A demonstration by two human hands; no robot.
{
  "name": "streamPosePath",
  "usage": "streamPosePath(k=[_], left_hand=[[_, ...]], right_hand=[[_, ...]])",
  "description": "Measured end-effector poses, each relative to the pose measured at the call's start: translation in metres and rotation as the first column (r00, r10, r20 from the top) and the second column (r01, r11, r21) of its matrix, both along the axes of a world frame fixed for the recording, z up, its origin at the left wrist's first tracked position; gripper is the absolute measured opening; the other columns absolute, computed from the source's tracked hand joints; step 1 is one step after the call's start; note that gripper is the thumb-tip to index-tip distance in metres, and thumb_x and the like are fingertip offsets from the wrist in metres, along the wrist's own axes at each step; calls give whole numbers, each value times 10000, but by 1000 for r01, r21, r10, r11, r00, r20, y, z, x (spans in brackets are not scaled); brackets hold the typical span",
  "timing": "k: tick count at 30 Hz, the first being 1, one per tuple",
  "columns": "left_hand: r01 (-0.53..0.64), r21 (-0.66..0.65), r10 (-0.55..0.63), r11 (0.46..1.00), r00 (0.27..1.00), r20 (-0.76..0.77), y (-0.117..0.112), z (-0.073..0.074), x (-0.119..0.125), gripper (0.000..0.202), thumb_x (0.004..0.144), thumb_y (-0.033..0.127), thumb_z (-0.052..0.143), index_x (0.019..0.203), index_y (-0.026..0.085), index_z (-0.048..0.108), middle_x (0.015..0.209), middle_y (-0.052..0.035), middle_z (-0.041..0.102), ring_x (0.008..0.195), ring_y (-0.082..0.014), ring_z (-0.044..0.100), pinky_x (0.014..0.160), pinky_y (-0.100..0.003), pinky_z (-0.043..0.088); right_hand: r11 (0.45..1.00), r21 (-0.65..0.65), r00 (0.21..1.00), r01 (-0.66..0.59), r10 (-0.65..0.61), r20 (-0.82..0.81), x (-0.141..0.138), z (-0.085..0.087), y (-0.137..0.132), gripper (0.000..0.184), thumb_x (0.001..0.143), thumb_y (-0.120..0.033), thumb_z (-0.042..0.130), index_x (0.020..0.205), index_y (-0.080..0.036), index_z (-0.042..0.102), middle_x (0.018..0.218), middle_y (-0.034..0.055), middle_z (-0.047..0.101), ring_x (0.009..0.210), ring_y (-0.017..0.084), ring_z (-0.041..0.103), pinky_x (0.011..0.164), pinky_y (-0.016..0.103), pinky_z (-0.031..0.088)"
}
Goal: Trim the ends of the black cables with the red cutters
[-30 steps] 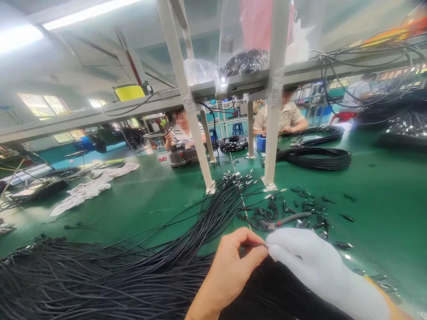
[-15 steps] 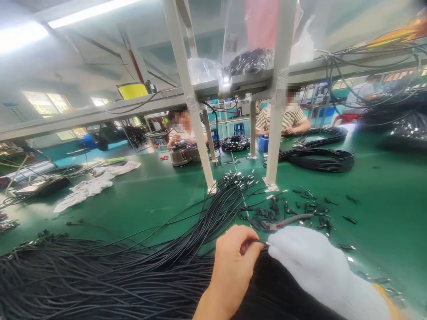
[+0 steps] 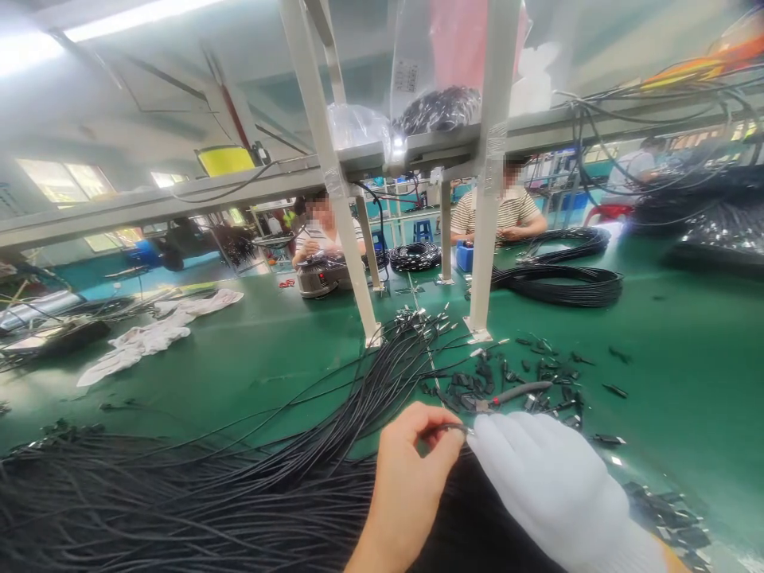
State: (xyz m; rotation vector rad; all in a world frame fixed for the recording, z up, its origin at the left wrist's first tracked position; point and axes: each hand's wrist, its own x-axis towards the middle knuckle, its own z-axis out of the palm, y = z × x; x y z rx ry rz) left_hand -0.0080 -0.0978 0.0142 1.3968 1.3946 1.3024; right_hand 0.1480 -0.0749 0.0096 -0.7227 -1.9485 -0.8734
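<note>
Between the thumb and forefinger of my bare left hand (image 3: 411,481) is a black cable (image 3: 440,428). My right hand (image 3: 546,485), in a white glove, is closed at the cable's tip, its fingertips close to those of the left. A small bright bit shows at that tip; the glove hides the rest. Under and left of my hands spreads a thick mass of black cables (image 3: 196,501). Another bunch of cables (image 3: 382,374) runs up the table, its metal-tipped ends near a post. Just beyond the glove lie pliers (image 3: 516,392) with a dark grip, among scattered black connector pieces (image 3: 477,378).
White posts (image 3: 486,239) carry a shelf (image 3: 239,179) over the green table (image 3: 286,334). Coiled cables (image 3: 561,286) lie at the right, a white cloth (image 3: 149,338) at the left. Two people sit across the table, one beside a grey machine (image 3: 319,280). More connector pieces (image 3: 668,513) lie at lower right.
The view has swung slightly, so the scene sits further left. My gloved hand has turned a little, its back more toward me. Both hands stay together at the cable's tip.
</note>
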Motion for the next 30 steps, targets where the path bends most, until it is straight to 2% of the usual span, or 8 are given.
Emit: streamPosePath(k=[4, 9, 13, 21, 24, 26, 28, 30], left_hand=[[-84, 49, 88, 995, 993, -80, -2, -3, 3, 93, 787, 204, 612, 763, 194, 702, 708, 2, 632, 678, -149, 520, 645, -246, 409], [-171, 21, 172, 985, 983, -62, -4, -5, 7, 71, 743, 156, 589, 689, 198, 607, 597, 49, 526, 565, -112, 428, 538, -219, 333], [-77, -42, 75, 996, 996, -42, -3, 0, 2, 62, 718, 142, 595, 685, 194, 602, 597, 55, 474, 578, -110, 398, 538, -218, 316], [93, -74, -82, 993, 986, 142, 1, 7, -5, 88, 752, 228, 674, 801, 166, 712, 726, -12, 625, 693, -139, 510, 655, -238, 414], [91, -67, -79, 994, 984, 162, 1, 7, -7, 93, 751, 242, 683, 784, 163, 718, 723, -13, 626, 689, -135, 507, 643, -231, 409], [79, -65, -68, 995, 986, 153, 1, 7, -8, 101, 746, 253, 684, 775, 160, 713, 703, -7, 608, 664, -127, 488, 614, -225, 392], [77, -72, -66, 994, 989, 136, 1, 8, -10, 117, 743, 264, 681, 779, 156, 708, 677, 3, 582, 627, -118, 457, 580, -224, 368], [85, -67, -79, 994, 992, 94, 0, 10, -10, 124, 750, 264, 667, 778, 153, 714, 661, 7, 567, 600, -112, 429, 561, -227, 348]], right_hand=[[994, -96, 997, -61, 55, -59, -2, -7, 4, 377, 938, -98, 374, 644, -198, 586, 549, 21, 550, 549, 170, 528, 560, 313, 326], [994, -85, 995, -74, 68, -68, -7, -7, -1, 385, 955, -130, 379, 617, -211, 543, 533, 4, 512, 513, 159, 460, 565, 309, 304], [998, -68, 998, -17, 13, -58, -8, -4, -5, 379, 931, -89, 386, 599, -210, 523, 533, 1, 502, 523, 148, 456, 587, 301, 313], [1000, -12, 995, -11, 10, -98, -6, 2, -3, 429, 965, -121, 362, 598, -195, 571, 530, 10, 548, 498, 144, 486, 564, 291, 350], [983, -149, 981, -111, 84, -175, -4, -2, -2, 374, 970, -211, 414, 658, -195, 620, 588, 17, 618, 527, 148, 547, 557, 281, 416], [880, -421, 957, -220, 111, -269, 0, -4, -1, 306, 963, -294, 447, 762, -213, 663, 683, 9, 680, 578, 145, 605, 552, 258, 469], [673, -672, 927, -307, 53, -370, 5, -5, 2, 273, 958, -340, 444, 876, -248, 688, 814, -6, 729, 680, 144, 666, 599, 240, 522], [498, -791, 901, -355, -45, -432, 11, -5, 7, 261, 947, -367, 451, 977, -272, 693, 927, -8, 747, 800, 160, 699, 699, 258, 558]])
